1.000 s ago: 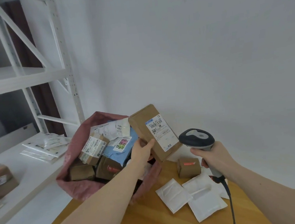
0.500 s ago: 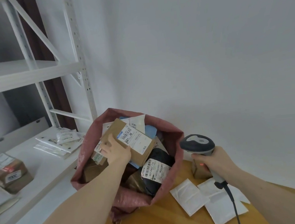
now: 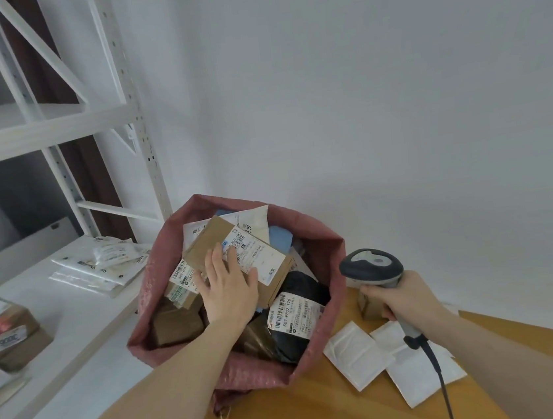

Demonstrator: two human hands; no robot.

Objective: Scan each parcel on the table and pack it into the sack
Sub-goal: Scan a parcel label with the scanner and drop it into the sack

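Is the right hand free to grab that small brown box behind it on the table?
Probably not yet. The right hand is right by the small box, with nothing between them, but its fingers are wrapped round the scanner. The left hand is pressing a box in the sack.

left grip point(image 3: 230, 290) flat, right grip point(image 3: 405, 298) clenched

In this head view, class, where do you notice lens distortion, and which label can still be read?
Head view: the shelf uprights lean and bow from the wide-angle lens; the label on the black parcel is readable; lighting is soft, without glare.
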